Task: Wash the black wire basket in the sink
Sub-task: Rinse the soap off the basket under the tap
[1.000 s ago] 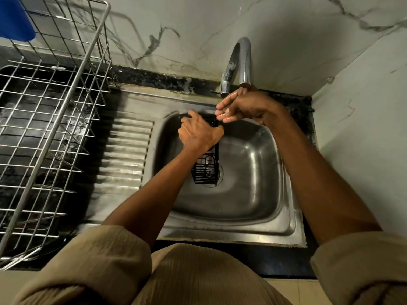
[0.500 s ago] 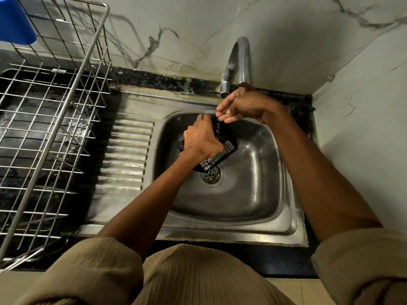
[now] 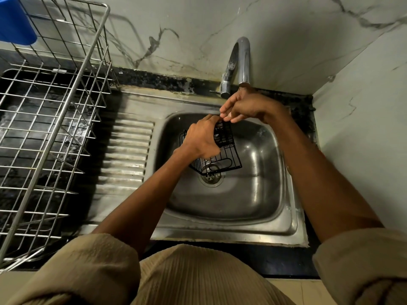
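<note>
Now the black wire basket (image 3: 217, 160) has tipped flatter — left hand (image 3: 203, 137) gripping it; right hand (image 3: 244, 107) loosely spread above.

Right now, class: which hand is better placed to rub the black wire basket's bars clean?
The right hand. Its fingers hover free at the black wire basket's top edge, below the tap. The left hand is busy gripping the basket over the sink.

the basket (image 3: 222, 159) is thin black wire, matt. the sink (image 3: 259, 194) is brushed steel, smeared and dully shiny, with a ribbed drainboard (image 3: 127, 150). the tap (image 3: 242, 60) is polished chrome. the rack (image 3: 44, 119) is bright metal wire. the wall (image 3: 220, 23) is veined marble, the tabletop (image 3: 167, 83) speckled black stone.
</note>
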Motion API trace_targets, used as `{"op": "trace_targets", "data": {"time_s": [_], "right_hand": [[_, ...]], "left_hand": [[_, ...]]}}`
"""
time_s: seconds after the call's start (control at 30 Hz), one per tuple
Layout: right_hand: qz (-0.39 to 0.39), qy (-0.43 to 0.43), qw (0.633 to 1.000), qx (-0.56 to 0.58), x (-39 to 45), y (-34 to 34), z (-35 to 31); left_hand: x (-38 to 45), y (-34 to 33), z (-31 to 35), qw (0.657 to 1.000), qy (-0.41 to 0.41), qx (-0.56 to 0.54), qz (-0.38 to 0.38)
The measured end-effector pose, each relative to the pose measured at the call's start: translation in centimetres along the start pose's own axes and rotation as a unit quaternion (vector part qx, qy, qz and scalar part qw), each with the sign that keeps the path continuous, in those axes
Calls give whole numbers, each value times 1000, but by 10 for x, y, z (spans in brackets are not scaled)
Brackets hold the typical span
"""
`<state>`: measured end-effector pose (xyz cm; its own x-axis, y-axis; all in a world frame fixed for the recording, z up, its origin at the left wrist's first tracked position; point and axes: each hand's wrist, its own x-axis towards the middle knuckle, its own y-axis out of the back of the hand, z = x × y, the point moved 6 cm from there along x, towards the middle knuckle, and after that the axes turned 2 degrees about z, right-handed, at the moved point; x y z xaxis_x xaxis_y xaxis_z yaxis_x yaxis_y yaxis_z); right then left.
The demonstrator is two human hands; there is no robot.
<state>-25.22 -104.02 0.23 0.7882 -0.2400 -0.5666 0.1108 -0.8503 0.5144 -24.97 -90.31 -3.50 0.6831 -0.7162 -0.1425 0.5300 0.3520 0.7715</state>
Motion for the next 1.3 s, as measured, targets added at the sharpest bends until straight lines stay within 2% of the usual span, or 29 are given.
{"op": "trace_targets", "data": {"time_s": [0.07,0.2,0.33,0.43,0.57,0.67,0.77,0.83,0.9,0.97,1.0,1.07,1.13,1.17,1.3], "right_hand": [[-22,26,997,-66,2,-6,0],[-116,18,982,-148,-2,-25,5],[-134,20,977,-164,-2,-32,13],[-148,34,971,-183,-5,-37,14],[-63,57,970,-229,1,-35,12],[-29,72,968,-240,1,-31,9],[43,61,967,-242,-2,-26,9],[86,44,971,-219,-2,-26,14],[109,27,970,-215,-1,-25,19],[117,16,969,-217,-3,-24,20],[118,12,969,-215,-3,-23,21],[120,4,969,-214,-6,-25,22],[119,-7,970,-210,-9,-31,22],[118,-11,971,-210,-11,-34,22],[115,-18,960,-257,-12,-47,20]], "left_hand": [[2,2,-3,1000,0,-14,1],[7,4,-5,999,-5,-32,8],[9,4,-11,996,-41,-67,30],[12,5,-20,994,-35,-93,47],[17,9,-23,994,-28,-105,31],[18,8,-20,996,-30,-77,30],[18,11,-29,994,47,-5,99],[10,16,-36,977,128,-30,166],[-1,18,-43,948,213,-81,223],[-11,11,-54,904,315,-127,259],[-16,6,-62,871,371,-180,268],[-21,-8,-72,761,457,-392,243],[-15,-23,-67,663,447,-578,160],[-14,-23,-64,636,437,-621,140],[-5,-20,-55,581,402,-699,111]]}}
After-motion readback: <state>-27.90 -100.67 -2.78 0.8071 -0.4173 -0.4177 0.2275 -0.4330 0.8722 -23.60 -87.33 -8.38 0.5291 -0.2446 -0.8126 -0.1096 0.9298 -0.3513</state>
